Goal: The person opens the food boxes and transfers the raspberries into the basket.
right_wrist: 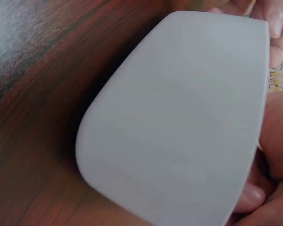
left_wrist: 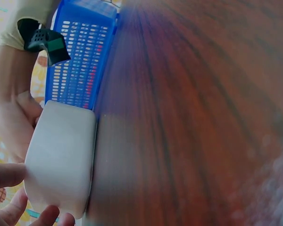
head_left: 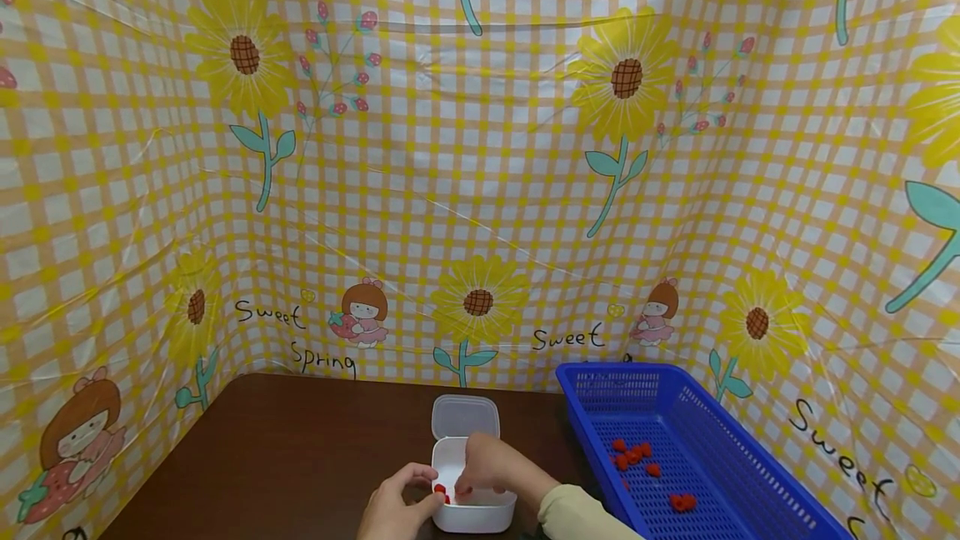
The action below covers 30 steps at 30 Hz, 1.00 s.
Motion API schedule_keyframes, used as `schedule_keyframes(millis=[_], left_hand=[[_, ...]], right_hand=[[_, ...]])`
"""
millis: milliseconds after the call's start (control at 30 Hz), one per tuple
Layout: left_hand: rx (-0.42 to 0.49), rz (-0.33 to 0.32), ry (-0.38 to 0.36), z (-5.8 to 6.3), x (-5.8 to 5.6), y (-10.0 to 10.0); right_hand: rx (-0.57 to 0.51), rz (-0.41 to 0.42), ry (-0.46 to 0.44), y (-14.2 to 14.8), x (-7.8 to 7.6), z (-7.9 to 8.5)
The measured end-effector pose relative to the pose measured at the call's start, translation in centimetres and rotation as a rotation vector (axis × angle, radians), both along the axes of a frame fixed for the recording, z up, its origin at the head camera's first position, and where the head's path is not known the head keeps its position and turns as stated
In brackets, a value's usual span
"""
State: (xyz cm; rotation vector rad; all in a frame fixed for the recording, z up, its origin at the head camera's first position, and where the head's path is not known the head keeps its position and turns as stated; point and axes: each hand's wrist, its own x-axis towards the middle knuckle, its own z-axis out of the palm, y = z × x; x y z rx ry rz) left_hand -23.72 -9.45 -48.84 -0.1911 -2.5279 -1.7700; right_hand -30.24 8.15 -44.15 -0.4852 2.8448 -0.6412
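A white lidded box [head_left: 476,518] sits at the front of the table with its lid [head_left: 465,417] tipped back. My left hand [head_left: 393,505] grips the box's left side, thumb and fingers at the rim. Just inside that wall lies a small red raspberry-like piece [head_left: 440,489]. From the right, my right hand [head_left: 487,463] reaches down into the box with fingers bent. Something reddish shows at its fingertips, but I cannot tell whether they hold a piece. In the right wrist view the box's outer wall [right_wrist: 179,113] hides the inside.
To the right stands a blue perforated basket [head_left: 738,452] with several red raspberry-like pieces [head_left: 633,454] on its floor. The dark wooden table [head_left: 300,457] stretches left of the box. A checked sunflower cloth [head_left: 480,173] encloses the back and sides.
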Motion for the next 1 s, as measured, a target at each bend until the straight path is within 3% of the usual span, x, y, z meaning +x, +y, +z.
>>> schedule_keyframes(millis=[200, 467, 767, 1000], left_hand=[[-0.009, 0.006, 0.005, 0.1, 0.1, 0.0], [-0.004, 0.003, 0.008, 0.3, 0.4, 0.0], [-0.011, 0.012, 0.033, 0.2, 0.3, 0.1], [-0.023, 0.012, 0.04, 0.1, 0.4, 0.0]], right_hand=[[0.012, -0.013, 0.081, -0.1, 0.1, -0.1], [-0.075, 0.017, 0.203, -0.3, 0.2, -1.2], [-0.268, -0.024, 0.144, -0.4, 0.4, -2.0], [-0.34, -0.073, 0.052, -0.7, 0.3, -2.5]])
